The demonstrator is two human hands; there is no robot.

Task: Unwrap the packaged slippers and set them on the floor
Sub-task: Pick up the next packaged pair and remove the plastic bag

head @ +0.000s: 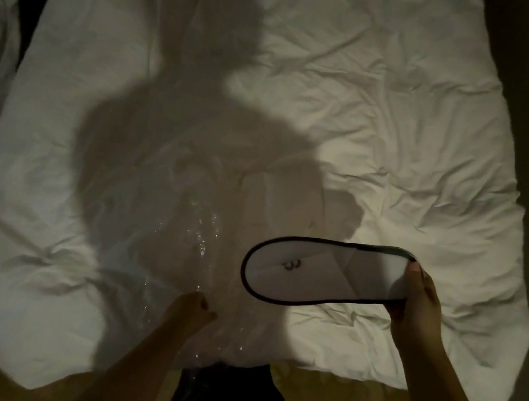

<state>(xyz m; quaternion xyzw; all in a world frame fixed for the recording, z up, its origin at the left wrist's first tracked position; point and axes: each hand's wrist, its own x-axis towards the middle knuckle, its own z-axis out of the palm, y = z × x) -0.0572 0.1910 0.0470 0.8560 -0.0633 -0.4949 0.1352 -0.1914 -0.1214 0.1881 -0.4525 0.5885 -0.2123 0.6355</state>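
While right hand (pixel 416 304) pinches slipper (pixel 321 273), left hand (pixel 194 308) seemingly grips wrapper (pixel 200 245).

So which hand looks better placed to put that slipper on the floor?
The right hand, probably: it already holds the slipper by one end, above the bed. The left hand is closed on the clear wrapper.

Your two bare forearms enter from the lower edge and reach forward. Your right hand (pixel 415 302) is raised, thumb on top and fingers (pixel 394 312) curled beneath, pinching one end of a slipper (pixel 321 273) held flat and sideways. Your left hand (pixel 192 308) sits lower, loosely closed with knuckles up, gripping clear wrap (pixel 201 242); its fingers are too dim to tell apart.
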